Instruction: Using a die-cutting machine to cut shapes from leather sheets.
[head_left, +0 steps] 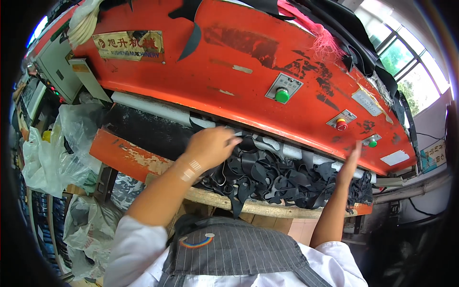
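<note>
My left hand (pixel 210 147) hangs over the left end of a heap of black leather-like scraps (pixel 267 172). Its fingers point right, loosely bent and a little blurred, with nothing visible between them. My right hand (pixel 350 165) is raised in front of the red machine's panel (pixel 210 81), seen edge-on. Its fingers stretch upward, their tips just left of a green push button (pixel 372 142); whether they touch the panel I cannot tell. The scraps lie in irregular pieces along the machine's bed, some hanging over its wooden front edge (pixel 267 209).
A second green button (pixel 282 95) and a red knob (pixel 341 125) sit on the panel. Black sheets (pixel 344 33) and pink fringed cloth (pixel 325 40) drape over its top. To the left are clear plastic bags (pixel 57 148) and a grey control box (pixel 57 71).
</note>
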The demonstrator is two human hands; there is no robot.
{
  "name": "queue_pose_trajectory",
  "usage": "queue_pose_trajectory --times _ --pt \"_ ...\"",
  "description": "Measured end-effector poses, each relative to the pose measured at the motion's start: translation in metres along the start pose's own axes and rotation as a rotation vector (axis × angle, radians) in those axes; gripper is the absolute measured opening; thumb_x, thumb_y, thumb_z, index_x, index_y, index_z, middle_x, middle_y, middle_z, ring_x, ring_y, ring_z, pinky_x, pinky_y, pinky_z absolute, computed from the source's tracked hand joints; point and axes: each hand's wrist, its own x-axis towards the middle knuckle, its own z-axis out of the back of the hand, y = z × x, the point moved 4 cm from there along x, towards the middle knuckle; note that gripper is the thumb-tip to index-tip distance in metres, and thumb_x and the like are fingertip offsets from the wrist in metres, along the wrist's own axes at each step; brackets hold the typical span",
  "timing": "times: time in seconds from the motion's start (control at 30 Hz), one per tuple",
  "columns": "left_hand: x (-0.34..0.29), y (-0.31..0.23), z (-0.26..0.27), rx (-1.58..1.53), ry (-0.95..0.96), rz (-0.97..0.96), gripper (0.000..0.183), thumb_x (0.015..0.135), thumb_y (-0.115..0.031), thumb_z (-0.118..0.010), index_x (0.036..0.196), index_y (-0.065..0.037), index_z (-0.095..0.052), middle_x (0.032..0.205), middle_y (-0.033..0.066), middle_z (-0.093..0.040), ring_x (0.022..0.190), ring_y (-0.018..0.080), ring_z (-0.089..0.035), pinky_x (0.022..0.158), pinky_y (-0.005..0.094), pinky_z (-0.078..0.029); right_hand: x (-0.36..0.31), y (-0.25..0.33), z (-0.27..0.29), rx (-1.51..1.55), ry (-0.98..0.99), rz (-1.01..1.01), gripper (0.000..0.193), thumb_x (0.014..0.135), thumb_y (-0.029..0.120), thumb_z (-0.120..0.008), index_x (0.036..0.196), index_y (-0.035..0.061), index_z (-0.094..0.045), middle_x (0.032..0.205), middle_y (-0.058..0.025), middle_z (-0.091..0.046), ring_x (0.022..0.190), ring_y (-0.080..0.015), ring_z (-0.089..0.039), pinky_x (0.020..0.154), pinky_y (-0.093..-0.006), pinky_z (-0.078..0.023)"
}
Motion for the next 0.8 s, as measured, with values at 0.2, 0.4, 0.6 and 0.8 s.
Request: queue_pose_trajectory --times 0.2,0.4,0.6,0.8 --pt "-0.143 0.067 -0.012 0.291 0.177 0.234 0.029 0.089 -0.034 -0.062 0.080 -0.007 -0.071 0.084 0.0103 -0.065 0.078 0.0337 -0.066 0.070 0.0446 -0.052 -0.202 0.103 -0.082 -0.228 1.209 0.216 0.062 0.063 0.039 -0.084 0.111 0.0035 -0.066 0.101 -0.0145 -0.066 0.096 -0.0324 -0.061 0.085 -0.0413 -0.049" --pt "-0.153 0.068 -0.025 0.299 0.000 0.270 0.027 0.087 -0.029 -0.063 0.078 -0.006 -0.071 0.083 0.0119 -0.065 0.074 0.0330 -0.065 0.066 0.0432 -0.052 -0.269 0.114 -0.117 -0.459 1.145 0.382 0.051 0.057 0.030 -0.086 0.097 0.0052 -0.068 0.087 -0.0096 -0.060 0.087 -0.0287 -0.061 0.077 -0.0373 -0.052" --pt "-0.136 0.071 -0.022 0.300 -0.031 0.300 0.027 0.085 -0.028 -0.062 0.076 -0.004 -0.071 0.082 0.0130 -0.066 0.075 0.0331 -0.065 0.067 0.0425 -0.053 -0.254 0.112 -0.124 -0.504 1.197 0.377 0.044 0.059 0.026 -0.084 0.095 0.0061 -0.068 0.084 -0.0107 -0.061 0.081 -0.0287 -0.063 0.071 -0.0378 -0.054" --pt "-0.064 0.086 0.002 0.096 0.135 0.294 0.028 0.085 -0.034 -0.063 0.078 -0.009 -0.072 0.085 0.0131 -0.066 0.082 0.0357 -0.065 0.073 0.0452 -0.052 -0.170 0.108 -0.184 -0.421 1.659 0.066 0.042 0.081 0.042 -0.071 0.103 0.0058 -0.069 0.095 -0.0202 -0.068 0.086 -0.0367 -0.067 0.074 -0.0436 -0.054"
